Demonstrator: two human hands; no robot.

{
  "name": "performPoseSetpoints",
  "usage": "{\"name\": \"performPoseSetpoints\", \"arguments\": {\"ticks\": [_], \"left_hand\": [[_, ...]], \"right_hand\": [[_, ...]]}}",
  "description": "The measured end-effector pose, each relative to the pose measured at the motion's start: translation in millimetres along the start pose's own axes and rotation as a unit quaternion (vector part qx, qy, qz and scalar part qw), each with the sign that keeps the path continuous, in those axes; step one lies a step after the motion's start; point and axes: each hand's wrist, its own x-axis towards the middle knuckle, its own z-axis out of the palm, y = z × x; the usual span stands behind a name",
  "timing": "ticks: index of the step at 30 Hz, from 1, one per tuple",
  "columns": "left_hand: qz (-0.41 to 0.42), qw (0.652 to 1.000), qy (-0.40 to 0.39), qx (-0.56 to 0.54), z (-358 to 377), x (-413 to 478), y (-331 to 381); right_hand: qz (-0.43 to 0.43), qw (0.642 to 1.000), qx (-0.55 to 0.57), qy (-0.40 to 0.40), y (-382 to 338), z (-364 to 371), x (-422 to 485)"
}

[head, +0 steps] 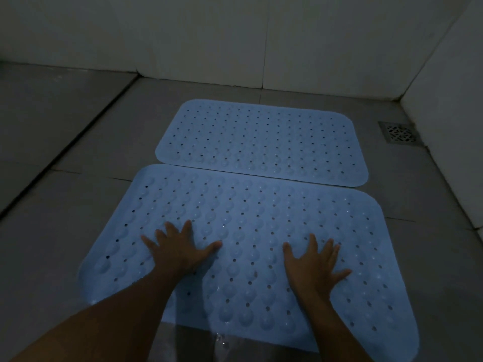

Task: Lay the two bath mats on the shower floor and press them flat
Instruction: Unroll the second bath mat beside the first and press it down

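Grey tiled shower floor carries both mats. The near pale blue perforated rubber bath mat lies across the foreground. The far pale blue perforated rubber bath mat lies just beyond it, long edges close. This layout is judged to cover the standing area.

Left hand: fingers straight, splayed wide, palm down on the near mat's left half, gripping nothing.

Right hand: likewise splayed, flat on the right half. Purpose judged: seating the mat flat.

The square metal floor drain at far right is uncovered.
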Motion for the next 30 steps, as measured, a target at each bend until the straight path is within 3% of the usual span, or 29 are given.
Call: {"name": "performPoseSetpoints", "arguments": {"ticks": [2,5,10,15,19,24,30], "left_hand": [[0.033,0.997,0.065,0.009,-12,13,-10],[0.082,0.985,0.146,-0.042,-24,51,-30],[0.149,0.977,0.136,-0.071,-31,129,-66],[0.226,0.969,0.103,-0.017,-32,176,-79],[0.245,0.962,0.108,-0.051,-28,189,-79],[0.24,0.961,0.119,-0.071,-25,195,-77],[0.231,0.962,0.131,-0.059,-24,194,-76]], "right_hand": [[-0.042,0.998,0.037,0.019,-19,-1,-3],[-0.129,0.981,0.144,-0.029,-60,-3,-11],[-0.258,0.947,0.184,-0.053,-139,2,-12],[-0.272,0.949,0.148,-0.062,-206,19,2],[-0.263,0.958,0.095,-0.066,-230,33,9],[-0.309,0.944,0.102,0.058,-243,57,5],[-0.301,0.948,0.064,0.081,-249,71,16]]}}
